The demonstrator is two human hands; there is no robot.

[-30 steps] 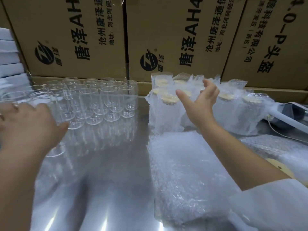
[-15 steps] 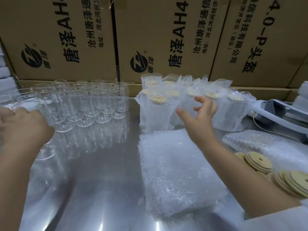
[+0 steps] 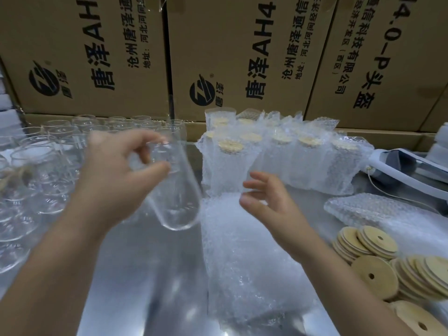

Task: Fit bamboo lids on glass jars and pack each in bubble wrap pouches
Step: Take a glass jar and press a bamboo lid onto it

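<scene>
Head view: your left hand [image 3: 114, 175] grips a jar [image 3: 177, 202], seemingly near its rim, which hangs tilted below those fingers; your right hand [image 3: 269, 202] hovers just beside it, fingers relaxed, over pouches [image 3: 242, 263].

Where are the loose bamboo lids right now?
In the head view, the bamboo lids lie piled at the lower right of the table, just right of the flat bubble wrap pouches.
</scene>
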